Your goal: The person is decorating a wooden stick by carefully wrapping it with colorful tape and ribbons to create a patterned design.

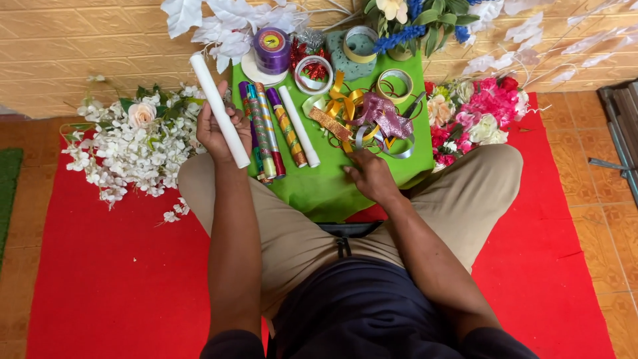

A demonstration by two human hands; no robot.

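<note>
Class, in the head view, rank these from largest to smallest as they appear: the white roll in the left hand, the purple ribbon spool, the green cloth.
1. Green cloth
2. White roll
3. Purple ribbon spool

The right hand (369,174) hides its own fingertips among the ribbon tangle (372,119); white leaves (219,20) are cropped above.

I counted two white rolls: one (219,110) gripped in the left hand (214,129), one (299,126) lying on the green cloth (319,189). Beside it lay three patterned foil rolls (266,129), though a fourth may have hidden under them. I made out one purple ribbon spool (272,50), and three tape rings (393,85) that I could tell apart. There was one tangle of loose ribbons (372,119) by the right hand (371,176); its strands I could not count. Two flower heaps flanked the cloth, white (133,149) and pink (478,110).
</note>
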